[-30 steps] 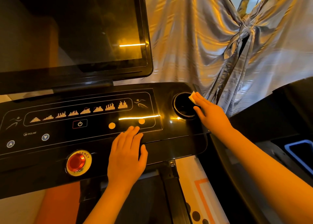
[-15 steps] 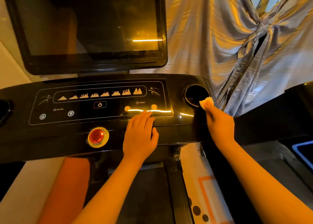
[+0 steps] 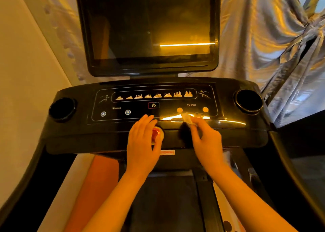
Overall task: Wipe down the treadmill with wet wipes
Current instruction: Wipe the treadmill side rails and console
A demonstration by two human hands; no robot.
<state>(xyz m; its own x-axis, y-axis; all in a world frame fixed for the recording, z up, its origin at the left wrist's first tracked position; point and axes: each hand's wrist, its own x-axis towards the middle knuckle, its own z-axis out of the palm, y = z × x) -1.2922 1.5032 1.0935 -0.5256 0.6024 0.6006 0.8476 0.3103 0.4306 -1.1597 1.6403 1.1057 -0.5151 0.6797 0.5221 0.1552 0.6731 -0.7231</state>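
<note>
The right hand (image 3: 205,140) pinches a small crumpled wet wipe (image 3: 186,119) between thumb and curled fingers. It holds the wipe against the treadmill console (image 3: 88,135) at the front edge of the control panel (image 3: 137,107), just below the 2 orange speed buttons (image 3: 179,110). The left hand (image 3: 142,144) lies flat, fingers straight and holding nothing, over the red stop button (image 3: 157,132) near the console's front edge. The console's long axis runs left to right and most of the panel lies left of the wipe. A leftward stroke seems likely next, and the left hand sits in that path
</note>
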